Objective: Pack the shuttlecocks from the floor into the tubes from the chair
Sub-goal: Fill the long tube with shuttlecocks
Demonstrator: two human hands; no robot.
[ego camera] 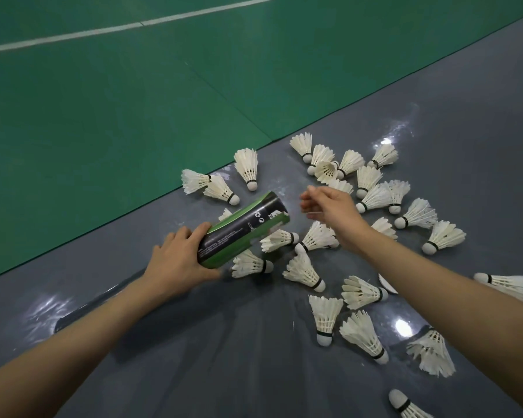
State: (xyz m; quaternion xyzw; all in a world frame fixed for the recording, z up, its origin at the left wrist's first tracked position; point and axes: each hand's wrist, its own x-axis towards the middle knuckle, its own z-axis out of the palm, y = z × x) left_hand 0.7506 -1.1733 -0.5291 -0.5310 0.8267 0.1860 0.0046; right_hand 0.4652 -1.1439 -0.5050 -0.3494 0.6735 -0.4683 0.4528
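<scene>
I see the black-and-green tube (245,227) tilted above the grey floor (224,357), its far end raised, gripped at the base by my left hand (178,262). My right hand (329,206) hovers loose-fingered over scattered white shuttlecocks (302,268).

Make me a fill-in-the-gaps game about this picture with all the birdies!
The left hand holds a black and green ____. The shuttlecocks lie on the ____ floor. The line on the green court is ____.
Missing words: tube, grey, white.
</scene>
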